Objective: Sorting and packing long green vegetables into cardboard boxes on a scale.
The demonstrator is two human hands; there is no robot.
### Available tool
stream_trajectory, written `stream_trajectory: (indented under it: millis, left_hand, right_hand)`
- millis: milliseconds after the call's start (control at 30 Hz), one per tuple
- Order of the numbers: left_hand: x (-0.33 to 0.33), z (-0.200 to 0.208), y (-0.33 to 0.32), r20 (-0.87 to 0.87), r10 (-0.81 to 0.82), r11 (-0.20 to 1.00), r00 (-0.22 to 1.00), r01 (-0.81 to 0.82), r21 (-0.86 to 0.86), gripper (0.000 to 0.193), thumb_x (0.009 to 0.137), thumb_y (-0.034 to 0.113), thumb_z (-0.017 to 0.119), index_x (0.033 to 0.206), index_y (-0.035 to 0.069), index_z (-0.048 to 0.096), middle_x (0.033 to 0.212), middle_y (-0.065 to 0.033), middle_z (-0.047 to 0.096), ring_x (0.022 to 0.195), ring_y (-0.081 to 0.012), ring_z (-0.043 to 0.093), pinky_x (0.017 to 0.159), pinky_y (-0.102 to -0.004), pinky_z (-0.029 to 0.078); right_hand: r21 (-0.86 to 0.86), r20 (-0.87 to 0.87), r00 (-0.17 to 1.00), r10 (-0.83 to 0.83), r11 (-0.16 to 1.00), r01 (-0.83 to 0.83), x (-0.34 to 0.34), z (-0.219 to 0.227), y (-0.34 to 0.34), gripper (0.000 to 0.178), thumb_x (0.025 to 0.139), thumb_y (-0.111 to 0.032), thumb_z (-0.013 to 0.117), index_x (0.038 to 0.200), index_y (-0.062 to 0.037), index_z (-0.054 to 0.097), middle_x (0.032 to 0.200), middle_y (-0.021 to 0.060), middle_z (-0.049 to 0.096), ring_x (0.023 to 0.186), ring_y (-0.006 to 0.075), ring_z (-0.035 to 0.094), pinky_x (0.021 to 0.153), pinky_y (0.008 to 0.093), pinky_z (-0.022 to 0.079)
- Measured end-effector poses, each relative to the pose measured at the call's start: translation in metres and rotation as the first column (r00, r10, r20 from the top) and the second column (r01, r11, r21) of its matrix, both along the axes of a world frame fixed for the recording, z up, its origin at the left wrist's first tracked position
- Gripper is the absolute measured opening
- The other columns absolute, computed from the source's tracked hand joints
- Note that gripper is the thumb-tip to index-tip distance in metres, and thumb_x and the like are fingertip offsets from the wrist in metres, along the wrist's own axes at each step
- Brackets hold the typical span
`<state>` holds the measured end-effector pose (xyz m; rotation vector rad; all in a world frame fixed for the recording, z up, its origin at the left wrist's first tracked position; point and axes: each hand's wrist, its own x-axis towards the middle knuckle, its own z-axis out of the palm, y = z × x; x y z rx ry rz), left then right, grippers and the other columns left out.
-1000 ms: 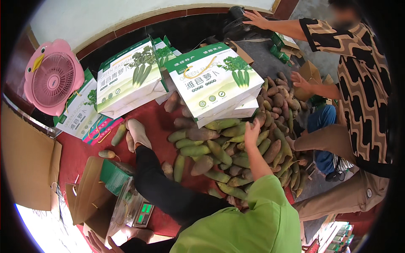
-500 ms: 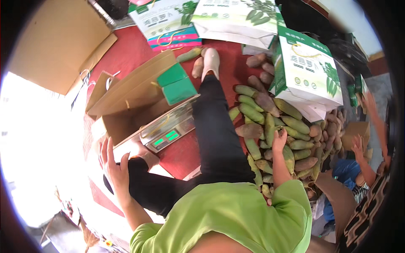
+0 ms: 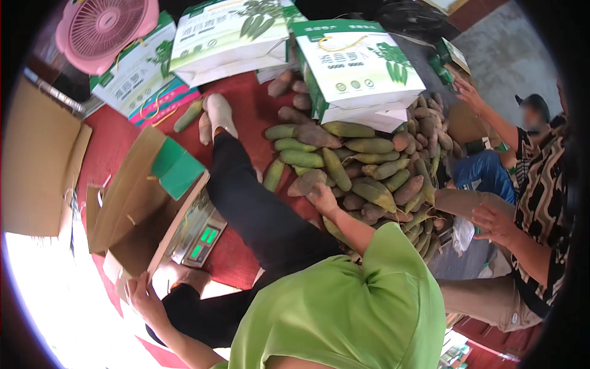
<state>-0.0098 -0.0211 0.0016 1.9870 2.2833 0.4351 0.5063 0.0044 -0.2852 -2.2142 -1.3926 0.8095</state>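
My left hand (image 3: 145,300) is at the near corner of an open cardboard box (image 3: 126,243), its fingers closed on the box edge. The box rests on a scale (image 3: 200,240) with a lit green display, and a green flap (image 3: 178,167) stands out at its far end. My right hand (image 3: 323,202) has its fingers closed on the near end of a purplish-brown radish (image 3: 306,182). That radish lies at the left side of a big heap of green radishes (image 3: 369,146) and purplish ones. My fingertips there are partly hidden.
White-and-green gift boxes (image 3: 362,67) stand behind the heap. A pink fan (image 3: 106,27) is at the far left, above a large cardboard sheet (image 3: 37,160). Two loose radishes lie by my shoe (image 3: 220,114) on the red floor covering (image 3: 246,98). A person in a patterned shirt (image 3: 541,184) sits at the right.
The view has turned to the right. My left hand, spread in the air before, is now on the box edge. My right hand has moved from the green radishes onto the purplish-brown one.
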Motion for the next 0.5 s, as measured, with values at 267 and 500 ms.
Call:
stream_trajectory:
  millis: [267,500]
  left_hand:
    - [-0.002,-0.010,-0.007,-0.018,-0.013,0.999,1.000,0.014,0.049,0.018,0.079,0.004,0.063,0.096,0.002,0.069,0.084,-0.0109,0.055,0.081,-0.0296,0.055,0.071,-0.0407,0.044]
    - [-0.001,-0.008,-0.005,-0.024,-0.037,0.996,0.999,0.039,0.084,0.017,0.079,0.001,0.064,0.095,0.003,0.069,0.083,-0.0109,0.054,0.081,-0.0293,0.055,0.070,-0.0404,0.044]
  right_hand:
    - [-0.117,-0.068,0.994,-0.080,0.990,0.072,-0.002,0.010,-0.005,0.049,0.083,-0.030,0.066,0.122,-0.0024,0.056,0.120,0.0225,0.056,0.111,0.0369,0.055,0.095,0.0409,0.045]
    - [-0.232,-0.082,0.990,-0.118,0.968,0.096,0.012,0.014,-0.004,0.048,0.083,-0.029,0.065,0.122,-0.0028,0.056,0.122,0.0212,0.055,0.114,0.0351,0.054,0.096,0.0396,0.045]
